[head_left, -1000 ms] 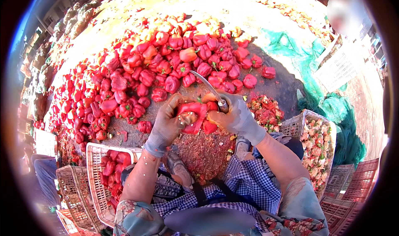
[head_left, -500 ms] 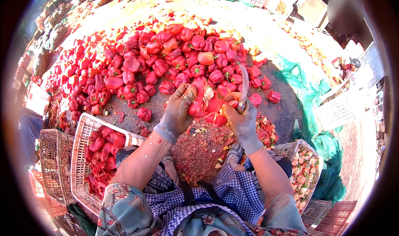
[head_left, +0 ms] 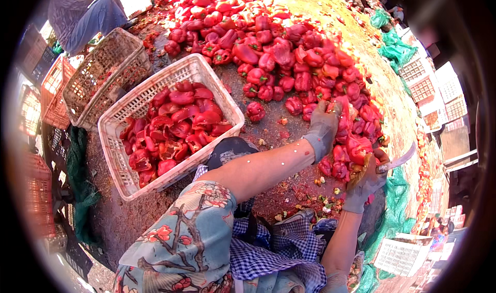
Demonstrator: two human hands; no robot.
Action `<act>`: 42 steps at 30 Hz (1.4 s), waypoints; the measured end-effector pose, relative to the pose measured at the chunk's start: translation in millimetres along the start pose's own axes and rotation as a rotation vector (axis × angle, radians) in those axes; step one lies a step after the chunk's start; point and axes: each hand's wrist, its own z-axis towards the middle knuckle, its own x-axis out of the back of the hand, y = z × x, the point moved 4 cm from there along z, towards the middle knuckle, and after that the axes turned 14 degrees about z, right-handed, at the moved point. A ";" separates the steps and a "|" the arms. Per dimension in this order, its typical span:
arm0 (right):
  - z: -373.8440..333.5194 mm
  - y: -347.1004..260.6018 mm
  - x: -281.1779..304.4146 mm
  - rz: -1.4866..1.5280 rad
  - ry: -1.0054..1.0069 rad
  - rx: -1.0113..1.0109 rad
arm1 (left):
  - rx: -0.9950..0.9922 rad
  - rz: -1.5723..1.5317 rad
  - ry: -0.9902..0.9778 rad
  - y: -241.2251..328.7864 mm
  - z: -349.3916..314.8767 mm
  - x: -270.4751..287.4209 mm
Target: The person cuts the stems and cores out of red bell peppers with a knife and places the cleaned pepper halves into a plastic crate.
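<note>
Both my hands wear grey, stained gloves and stay close together in front of the pile of red bell peppers (head_left: pixel 305 84). My left hand (head_left: pixel 323 128) is closed on a red pepper piece (head_left: pixel 343 121). In my right hand (head_left: pixel 366 183) is a knife with a curved blade (head_left: pixel 402 157) pointing away to the right. More red pepper flesh (head_left: pixel 357 147) lies against the right hand's fingers, and its edges blend with the peppers behind. To the left, a white plastic crate (head_left: pixel 114 125) holds opened red pepper pieces (head_left: pixel 178 120).
Other crates, one brownish (head_left: pixel 98 81) and one orange (head_left: pixel 56 94), stand at the left near a seated person (head_left: pixel 95 22). Green netting (head_left: pixel 395 205) lies at the right beside a white crate (head_left: pixel 403 254). Scraps and seeds (head_left: pixel 315 197) litter the ground by my legs.
My view has turned left, so the white crate sits nearer the middle and my hands farther right. The knife stays in my right hand, the pepper flesh in my left.
</note>
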 end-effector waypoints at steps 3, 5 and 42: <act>12.1 -0.7 -5.2 0.019 -0.009 0.124 | -0.181 -0.002 0.191 11.2 37.0 21.5; 6.7 -24.4 -17.0 0.055 0.076 0.135 | -0.116 -0.186 0.147 36.3 21.4 28.5; 5.9 15.9 63.9 -0.942 -0.288 0.125 | 0.439 0.438 -0.963 -37.7 -75.4 -12.4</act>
